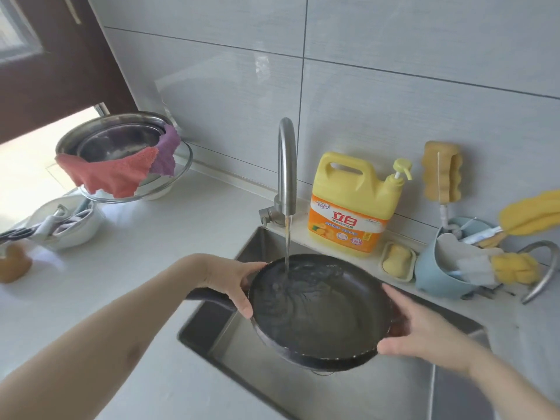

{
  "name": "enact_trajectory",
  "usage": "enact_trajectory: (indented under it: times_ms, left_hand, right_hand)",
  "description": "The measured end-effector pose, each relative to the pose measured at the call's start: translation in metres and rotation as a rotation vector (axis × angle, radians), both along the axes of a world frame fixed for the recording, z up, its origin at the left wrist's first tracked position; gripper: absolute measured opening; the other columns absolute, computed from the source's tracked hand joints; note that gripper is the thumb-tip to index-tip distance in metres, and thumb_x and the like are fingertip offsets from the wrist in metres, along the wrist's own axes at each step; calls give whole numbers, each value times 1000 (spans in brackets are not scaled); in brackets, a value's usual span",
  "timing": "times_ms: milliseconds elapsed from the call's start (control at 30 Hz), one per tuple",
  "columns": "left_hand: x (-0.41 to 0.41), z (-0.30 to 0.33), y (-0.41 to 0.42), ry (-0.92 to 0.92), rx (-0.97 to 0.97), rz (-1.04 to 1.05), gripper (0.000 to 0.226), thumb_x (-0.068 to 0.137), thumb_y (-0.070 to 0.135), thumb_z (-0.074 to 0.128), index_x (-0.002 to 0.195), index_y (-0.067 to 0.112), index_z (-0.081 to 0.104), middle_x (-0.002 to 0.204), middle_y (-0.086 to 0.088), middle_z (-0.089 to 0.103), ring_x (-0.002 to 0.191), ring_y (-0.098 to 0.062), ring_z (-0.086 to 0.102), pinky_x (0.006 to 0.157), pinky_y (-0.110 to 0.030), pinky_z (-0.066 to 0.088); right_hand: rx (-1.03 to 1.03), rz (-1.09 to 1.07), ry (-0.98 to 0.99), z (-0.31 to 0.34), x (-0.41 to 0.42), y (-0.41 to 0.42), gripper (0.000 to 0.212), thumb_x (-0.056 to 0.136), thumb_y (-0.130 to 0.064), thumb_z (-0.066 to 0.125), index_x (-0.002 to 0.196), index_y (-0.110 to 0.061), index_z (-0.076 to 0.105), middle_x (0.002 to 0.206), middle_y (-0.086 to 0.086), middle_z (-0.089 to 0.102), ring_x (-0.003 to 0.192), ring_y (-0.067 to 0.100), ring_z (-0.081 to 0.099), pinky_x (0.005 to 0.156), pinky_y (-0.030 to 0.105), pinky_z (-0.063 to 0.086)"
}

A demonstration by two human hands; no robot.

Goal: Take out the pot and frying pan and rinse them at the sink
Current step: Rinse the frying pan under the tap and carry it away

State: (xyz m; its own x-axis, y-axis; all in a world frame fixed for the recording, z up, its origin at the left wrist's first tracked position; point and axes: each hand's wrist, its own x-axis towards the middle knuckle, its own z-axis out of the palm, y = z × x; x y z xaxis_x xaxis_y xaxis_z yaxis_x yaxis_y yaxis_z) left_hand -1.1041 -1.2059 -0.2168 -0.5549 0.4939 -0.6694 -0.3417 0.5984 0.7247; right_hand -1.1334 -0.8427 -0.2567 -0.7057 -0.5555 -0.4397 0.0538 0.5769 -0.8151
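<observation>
Fingers of the left hand (233, 286) curl over the near-left rim of the frying pan (321, 310), just where the dark handle (209, 297) meets the bowl, and the right hand (424, 331) clasps the opposite rim, thumb on the inside edge. Both hands hold the pan by its rim; neither takes the handle. The pan hangs level over the steel sink (394, 386), and the stream from the faucet (286, 165) lands on its far-left floor and spreads in ripples.

The pan looks rigid and fairly heavy, heavier as water pools in it, and its wet dark coating is likely slick, so a two-sided rim hold seems steadier than the long handle alone. To tip the water out, a shift of one hand to the handle would probably give better leverage.

The pot may be the steel vessel (121, 144) draped with cloths on the left counter, though that is uncertain. A yellow detergent jug (351, 204) stands behind the sink.
</observation>
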Motion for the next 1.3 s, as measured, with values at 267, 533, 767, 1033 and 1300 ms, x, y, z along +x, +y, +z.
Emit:
enact_trajectory:
  times_ms: [267, 533, 767, 1033, 1300]
  left_hand:
    - [-6, 31, -13, 209, -507, 0, 112, 69, 10, 86, 151, 36, 14, 62, 23, 59, 61, 4, 60, 63, -18, 47]
    - [4, -22, -2, 487, -497, 139, 133, 62, 33, 86, 145, 50, -16, 118, 6, 61, 103, -22, 58, 91, -33, 47]
    - [18, -60, 17, 292, -31, 314, 123, 72, 1, 82, 144, 48, -6, 109, 24, 61, 98, 10, 62, 81, -3, 44]
    - [-8, -34, -7, 134, -106, 61, 107, 66, 12, 87, 145, 37, 21, 113, 17, 69, 108, -3, 65, 100, -24, 47]
    - [-18, 0, -8, 441, -486, 9, 123, 64, 23, 88, 145, 51, 0, 113, 19, 56, 104, -12, 54, 89, -24, 41]
  right_hand:
    - [-256, -225, -127, -99, 50, -58, 134, 49, 8, 88, 146, -54, 20, 124, 6, 57, 96, 26, 70, 78, 42, 59]
    - [-132, -168, 176, -62, 5, -32, 138, 53, -18, 96, 148, -51, 1, 140, -23, 47, 115, -11, 54, 95, 6, 40]
    - [150, 25, 282, 4, -34, 8, 144, 36, -37, 93, 141, -66, -2, 127, -25, 58, 117, 0, 56, 104, 30, 43]
    - [-133, -50, 10, -16, -4, 7, 119, 55, -5, 89, 147, -46, 26, 118, 2, 68, 101, 28, 68, 90, 43, 55]
    - [-193, -246, 1, -80, 25, -32, 138, 50, -4, 92, 150, -48, 8, 126, 0, 62, 100, 15, 69, 91, 35, 55]
